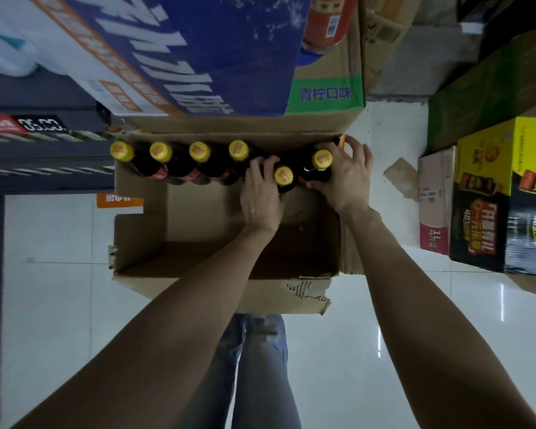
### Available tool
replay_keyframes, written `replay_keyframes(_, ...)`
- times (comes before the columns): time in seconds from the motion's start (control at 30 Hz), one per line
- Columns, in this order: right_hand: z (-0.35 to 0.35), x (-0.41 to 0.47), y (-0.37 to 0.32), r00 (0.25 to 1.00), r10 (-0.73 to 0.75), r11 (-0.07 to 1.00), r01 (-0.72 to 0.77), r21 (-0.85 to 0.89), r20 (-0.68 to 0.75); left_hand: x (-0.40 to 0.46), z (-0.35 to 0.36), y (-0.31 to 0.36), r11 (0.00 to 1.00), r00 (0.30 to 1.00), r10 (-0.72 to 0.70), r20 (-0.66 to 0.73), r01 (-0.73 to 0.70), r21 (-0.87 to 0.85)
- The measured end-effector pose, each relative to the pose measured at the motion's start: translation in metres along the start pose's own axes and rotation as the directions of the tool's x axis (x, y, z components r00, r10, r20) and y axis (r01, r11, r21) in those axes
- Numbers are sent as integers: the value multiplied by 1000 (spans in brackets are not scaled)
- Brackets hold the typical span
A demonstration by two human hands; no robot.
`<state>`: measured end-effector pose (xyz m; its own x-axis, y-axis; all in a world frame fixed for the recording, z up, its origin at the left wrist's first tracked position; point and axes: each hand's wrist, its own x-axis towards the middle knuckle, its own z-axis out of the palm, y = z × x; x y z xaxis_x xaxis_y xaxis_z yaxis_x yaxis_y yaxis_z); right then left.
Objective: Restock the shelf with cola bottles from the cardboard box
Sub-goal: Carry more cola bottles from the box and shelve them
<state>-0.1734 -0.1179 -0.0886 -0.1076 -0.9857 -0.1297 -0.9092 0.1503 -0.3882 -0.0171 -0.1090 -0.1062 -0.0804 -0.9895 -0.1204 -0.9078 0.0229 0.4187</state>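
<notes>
- Six dark cola bottles with yellow caps stand along the far wall of the open brown cardboard box [143,258]; four [180,164] untouched.
- Left hand [262,196] curled round the nearer bottle [284,179]; right hand [347,178] wrapped round the corner bottle [321,164].
- Grip below the shoulders, not the caps.
- Lift straight up to clear the neighbours and box rim.
- Dark shelf [44,144] sits left; swing that way.

An open brown cardboard box [143,230] sits on the floor, flaps spread. Six dark cola bottles with yellow caps stand upright along its far wall. Four [180,162] line up beyond the left hand's [262,196] fingertips, toward the left; one [284,178] stands inside those curled fingers, and one [321,164] inside the right hand's [348,178] fingers.
</notes>
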Motion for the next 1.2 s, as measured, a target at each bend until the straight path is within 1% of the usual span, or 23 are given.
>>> replay_keyframes(0.07,-4,-5,-1,996,-19,1000,18,-10,-82,-3,2,1,999,1000,24,-14,-24,38)
replay_keyframes(0.1,-7,-10,-3,991,-24,1000,22,-21,-130,-6,1,2,999,999,37,-7,-36,30)
replay_keyframes(0.17,-21,-24,-9,974,-16,1000,13,-16,-227,-11,-6,3,998,999,40,-9,-41,-44)
replay_keyframes(0.23,-40,-40,-22,956,13,998,8,70,-293,-18,-20,2,988,999,37,-13,-38,-150)
replay_keyframes(0.27,-52,-48,-31,952,37,989,10,150,-304,-24,-30,0,979,999,45,-21,-48,-196)
replay_keyframes(0.3,-64,-57,-41,952,71,968,6,252,-298,-31,-41,-2,968,998,55,-30,-60,-243)
replay_keyframes(0.37,-86,-73,-61,956,141,887,-5,462,-259,-50,-68,-8,924,996,65,-68,-85,-373)
replay_keyframes(0.43,-101,-86,-75,957,199,776,-23,631,-210,-72,-101,-12,848,994,17,-112,-73,-525)
replay_keyframes(0.47,-106,-91,-81,960,218,717,-36,696,-175,-83,-118,-13,818,990,-25,-140,-60,-572)
replay_keyframes(0.53,-118,-99,-95,967,230,625,-63,778,-107,-104,-149,-20,794,972,-118,-203,-30,-607)
replay_keyframes(0.6,-129,-108,-113,977,208,537,-75,840,-46,-123,-181,-29,753,948,-215,-234,8,-658)
replay_keyframes(0.63,-134,-112,-124,983,185,500,-83,862,-13,-132,-196,-34,714,931,-275,-239,31,-700)
replay_keyframes(0.67,-137,-115,-135,988,153,459,-100,883,32,-139,-210,-39,653,911,-344,-229,57,-755)
replay_keyframes(0.7,-139,-119,-147,989,116,412,-129,902,89,-148,-224,-45,599,888,-407,-214,82,-797)
replay_keyframes(0.77,-135,-120,-172,981,45,356,-192,915,188,-165,-252,-60,548,825,-513,-239,101,-830)
replay_keyframes(0.83,-126,-119,-198,962,-46,345,-237,908,268,-188,-275,-80,511,749,-608,-265,113,-852)
replay_keyframes(0.9,-117,-121,-233,922,-182,340,-268,901,343,-216,-292,-105,457,647,-709,-281,117,-882)
replay_keyframes(0.97,-105,-129,-272,863,-313,385,-266,884,396,-247,-308,-127,386,537,-796,-281,92,-918)
replay_keyframes(1.03,-93,-143,-316,791,-425,437,-247,865,441,-283,-323,-146,344,436,-855,-281,71,-936)
replay_keyframes(1.13,-72,-178,-382,652,-550,514,-228,827,522,-342,-340,-177,271,298,-919,-256,11,-962)
replay_keyframes(1.2,-58,-213,-426,551,-622,552,-196,811,557,-385,-350,-198,245,223,-944,-241,-11,-969)
